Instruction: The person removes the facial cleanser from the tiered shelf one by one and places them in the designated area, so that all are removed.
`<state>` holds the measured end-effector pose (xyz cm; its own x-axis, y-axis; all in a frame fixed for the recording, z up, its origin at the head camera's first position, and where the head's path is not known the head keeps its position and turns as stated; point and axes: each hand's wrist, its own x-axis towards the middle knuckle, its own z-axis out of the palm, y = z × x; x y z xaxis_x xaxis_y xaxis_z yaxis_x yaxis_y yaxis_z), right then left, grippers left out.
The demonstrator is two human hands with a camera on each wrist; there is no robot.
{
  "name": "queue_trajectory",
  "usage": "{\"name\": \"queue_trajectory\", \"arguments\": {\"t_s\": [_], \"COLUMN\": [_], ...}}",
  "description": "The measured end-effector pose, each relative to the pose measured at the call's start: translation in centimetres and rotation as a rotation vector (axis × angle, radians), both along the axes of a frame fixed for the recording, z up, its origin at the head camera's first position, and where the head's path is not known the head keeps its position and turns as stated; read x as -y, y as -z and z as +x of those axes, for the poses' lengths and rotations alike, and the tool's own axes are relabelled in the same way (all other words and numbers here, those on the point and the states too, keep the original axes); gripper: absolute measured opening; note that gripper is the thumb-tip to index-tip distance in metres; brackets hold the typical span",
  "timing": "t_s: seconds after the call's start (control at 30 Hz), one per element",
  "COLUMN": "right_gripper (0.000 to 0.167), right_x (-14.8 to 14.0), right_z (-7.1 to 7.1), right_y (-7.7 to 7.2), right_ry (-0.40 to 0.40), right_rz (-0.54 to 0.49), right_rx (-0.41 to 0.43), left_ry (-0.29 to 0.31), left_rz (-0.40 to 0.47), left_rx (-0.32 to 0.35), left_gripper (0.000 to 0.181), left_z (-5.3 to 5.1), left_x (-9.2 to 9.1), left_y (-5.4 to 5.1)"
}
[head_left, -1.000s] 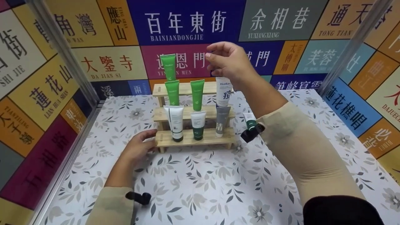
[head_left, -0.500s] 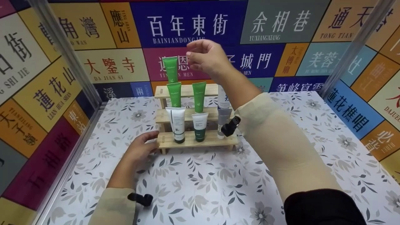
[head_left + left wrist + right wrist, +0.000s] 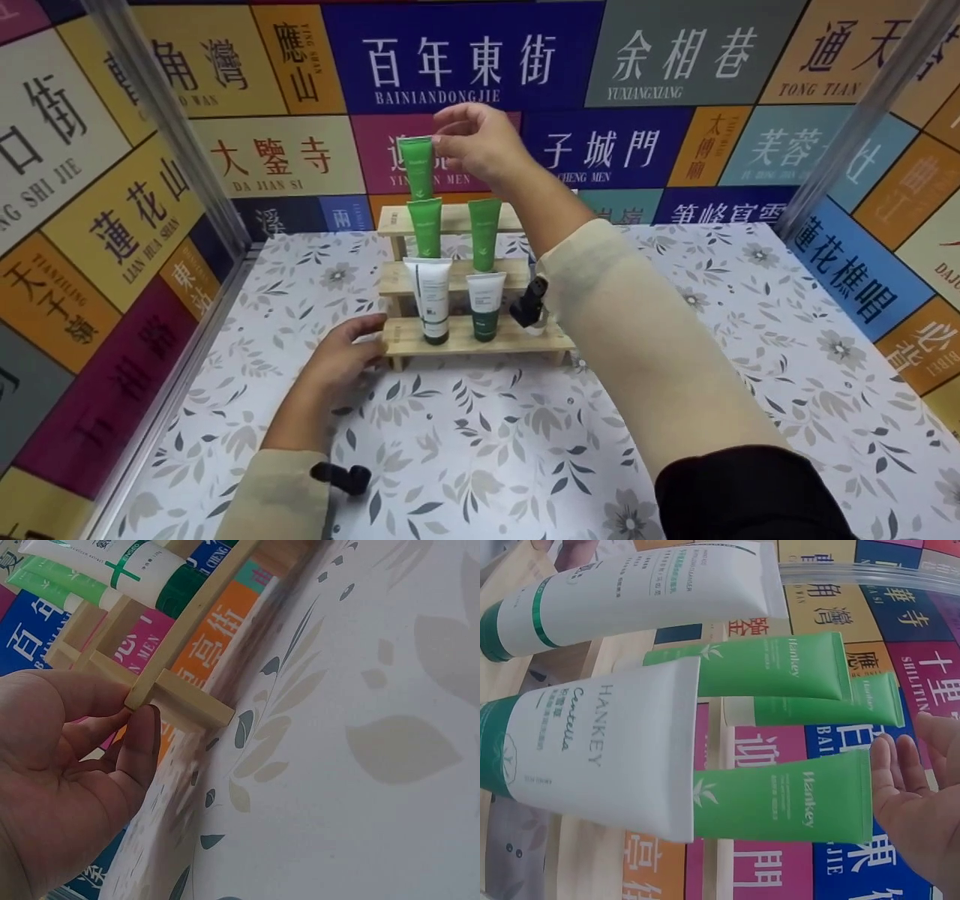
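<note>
A three-step wooden rack (image 3: 517, 342) stands on the table, bearing several cosmetic tubes. My left hand (image 3: 339, 358) pinches the left end of its lowest step, thumb against fingers (image 3: 142, 736) in the left wrist view. My right hand (image 3: 480, 146) hovers beside the upper end of the top green tube (image 3: 417, 169), fingers loosely bent; whether it touches cannot be told. Two more green tubes, left (image 3: 426, 231) and right (image 3: 484, 236), stand on the middle step. Below are a tall white tube (image 3: 430, 296) and a shorter white-and-green tube (image 3: 486, 306). My right forearm hides the rack's right side.
Wall panels (image 3: 465, 56) printed with large characters rise close behind and at both sides. A leaf-patterned cloth (image 3: 450, 442) covers the table. Black wrist cameras sit on my left sleeve (image 3: 274, 495) and right sleeve (image 3: 637, 337).
My right hand has moved left, from above the white tube at the rack's right to the top green tube. Its forearm now covers the grey tube. The left hand keeps its hold.
</note>
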<state>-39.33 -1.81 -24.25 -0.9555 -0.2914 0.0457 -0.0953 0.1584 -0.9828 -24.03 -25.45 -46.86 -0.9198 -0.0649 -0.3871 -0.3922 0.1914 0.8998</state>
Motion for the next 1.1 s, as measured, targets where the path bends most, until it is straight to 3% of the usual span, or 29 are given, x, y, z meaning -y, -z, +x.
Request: {"name": "queue_trajectory", "arguments": {"t_s": [0.1, 0.33, 0.57, 0.87, 1.1], "right_gripper": [0.028, 0.021, 0.018, 0.014, 0.017], "right_x": [0.3, 0.7, 1.0, 0.7, -0.7], "right_z": [-0.1, -0.1, 0.0, -0.1, 0.3], "right_y": [0.2, 0.6, 1.0, 1.6, 0.5], "right_ry": [-0.008, 0.003, 0.034, 0.096, 0.133], "right_rz": [0.035, 0.109, 0.1, 0.073, -0.083], "right_rx": [-0.008, -0.083, -0.093, -0.147, -0.192], "left_ry": [0.0, 0.023, 0.023, 0.002, -0.001], "left_rz": [0.009, -0.02, -0.037, 0.015, 0.035], "left_rx": [-0.01, -0.129, -0.124, -0.067, -0.042], "left_gripper": [0.05, 0.055, 0.055, 0.052, 0.052], "left_z": [0.0, 0.0, -0.2, -0.1, -0.1], "left_x": [-0.1, -0.3, -0.2, -0.1, 0.1], "left_y": [0.1, 0.4, 0.5, 0.4, 0.2]}}
